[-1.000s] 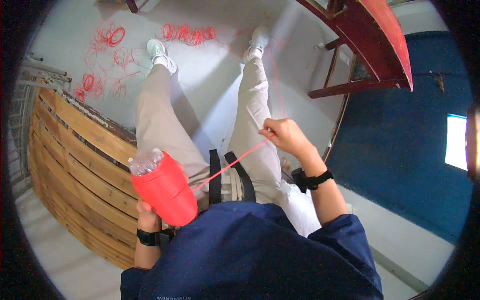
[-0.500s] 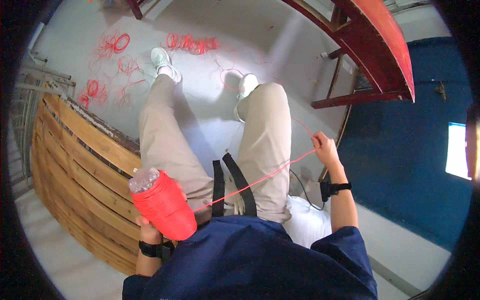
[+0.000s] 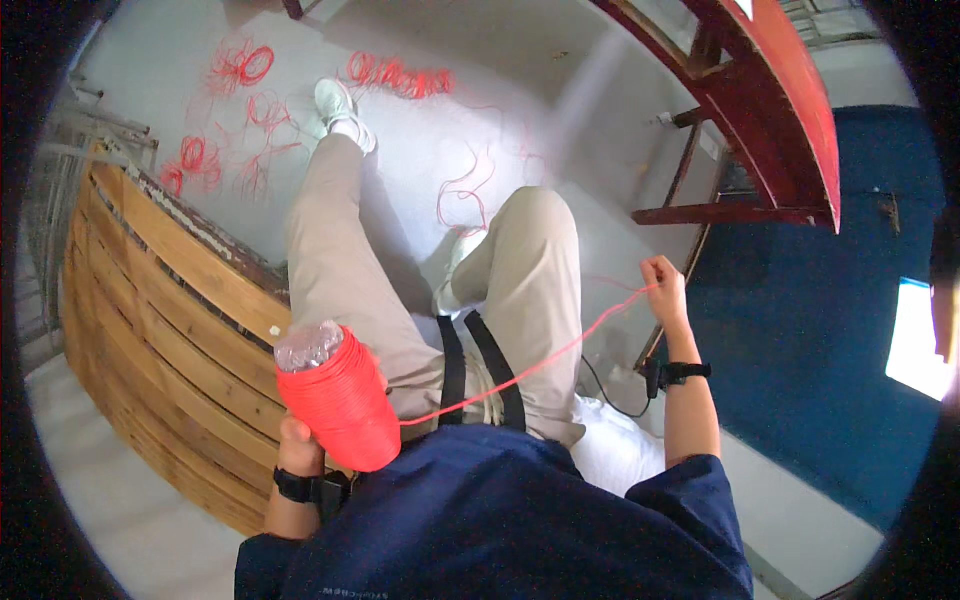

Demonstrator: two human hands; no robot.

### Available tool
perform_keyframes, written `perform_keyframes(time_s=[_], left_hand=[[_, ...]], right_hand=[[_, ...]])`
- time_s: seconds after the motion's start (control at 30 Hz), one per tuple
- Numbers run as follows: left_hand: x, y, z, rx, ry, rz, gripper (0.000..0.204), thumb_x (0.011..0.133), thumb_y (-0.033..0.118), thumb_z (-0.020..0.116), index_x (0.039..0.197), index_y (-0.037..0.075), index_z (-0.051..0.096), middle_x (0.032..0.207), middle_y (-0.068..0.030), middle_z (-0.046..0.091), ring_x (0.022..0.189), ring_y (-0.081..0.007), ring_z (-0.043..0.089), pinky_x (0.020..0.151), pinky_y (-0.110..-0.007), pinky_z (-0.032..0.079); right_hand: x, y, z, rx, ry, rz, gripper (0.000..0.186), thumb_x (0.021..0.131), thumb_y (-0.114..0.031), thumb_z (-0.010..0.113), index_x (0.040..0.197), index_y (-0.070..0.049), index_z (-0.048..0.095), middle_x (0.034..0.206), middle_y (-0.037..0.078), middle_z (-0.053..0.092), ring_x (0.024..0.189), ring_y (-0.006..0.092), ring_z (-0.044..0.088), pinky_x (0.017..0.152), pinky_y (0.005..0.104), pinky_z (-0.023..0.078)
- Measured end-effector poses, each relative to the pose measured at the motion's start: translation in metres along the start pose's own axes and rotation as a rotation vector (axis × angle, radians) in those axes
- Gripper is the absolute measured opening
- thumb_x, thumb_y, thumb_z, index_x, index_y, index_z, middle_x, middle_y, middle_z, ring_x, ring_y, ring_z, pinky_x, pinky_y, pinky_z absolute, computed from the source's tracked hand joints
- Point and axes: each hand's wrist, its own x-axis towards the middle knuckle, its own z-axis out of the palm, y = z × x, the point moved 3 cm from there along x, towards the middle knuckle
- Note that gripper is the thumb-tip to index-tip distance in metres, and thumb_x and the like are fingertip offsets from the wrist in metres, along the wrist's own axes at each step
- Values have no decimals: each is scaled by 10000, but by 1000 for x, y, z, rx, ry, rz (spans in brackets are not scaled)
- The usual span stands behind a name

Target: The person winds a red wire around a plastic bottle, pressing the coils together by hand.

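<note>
Red and bulky, the roll of cord [image 3: 348,412] leans in the person's left hand [image 3: 300,450]; the fingers curl round it, thumb on its left side, and a clear plastic core [image 3: 308,346] pokes from the end beyond them. Out of the roll a strand [image 3: 541,364] runs, sagging slightly, over the lap to the right hand [image 3: 665,288], held well apart, where the fingers pinch together on it. Between the two sets of fingers I see black straps [image 3: 452,360]. Just left of the left fingers is the slatted wooden surface [image 3: 165,310]; a white bundle [image 3: 612,445] sits beside the right forearm. Well ahead of the left fingers, loose red coils [image 3: 425,82] lie on the floor [image 3: 590,150], while red wooden furniture [image 3: 770,140] stands ahead and right of the right fingers.
</note>
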Motion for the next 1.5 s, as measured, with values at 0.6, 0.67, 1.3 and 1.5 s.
perform_keyframes(time_s=[0.6, 0.67, 1.3, 1.5], left_hand=[[4, -10, -41, -190, -146, 16, 1205, 527, 502, 907, 1461, 66, 285, 1299, -185, 516, 1119, -341, 576, 930, -466, 518], [7, -8, -40, -238, -157, 13, 1209, 516, 490, 916, 1460, 71, 288, 1295, -183, 516, 1110, -345, 578, 926, -467, 518], [20, 3, -36, -395, 291, -207, 886, 706, 619, 711, 1321, 48, 426, 1115, -218, 583, 938, -390, 601, 772, -487, 519], [25, 5, -19, -420, 353, -276, 910, 695, 634, 713, 1320, 38, 426, 1120, -232, 578, 949, -395, 599, 783, -487, 517]], right_hand=[[-64, -10, 0, 1010, -1042, 378, 618, 934, -366, 624, 1430, -76, 399, 1245, 148, 601, 1108, 266, 622, 1019, 337, 400], [-57, 6, 5, 1017, -975, 529, 636, 946, -431, 579, 1436, -72, 388, 1286, 174, 571, 1133, 296, 609, 1039, 360, 377], [159, 24, 302, 222, -815, 689, 499, 892, -384, 641, 1268, -65, 566, 1057, 106, 625, 814, 176, 603, 676, 311, 522], [147, 31, 360, 384, -889, 837, 787, 884, -368, 654, 1529, -172, 247, 1262, 161, 550, 850, 215, 620, 661, 325, 535]])
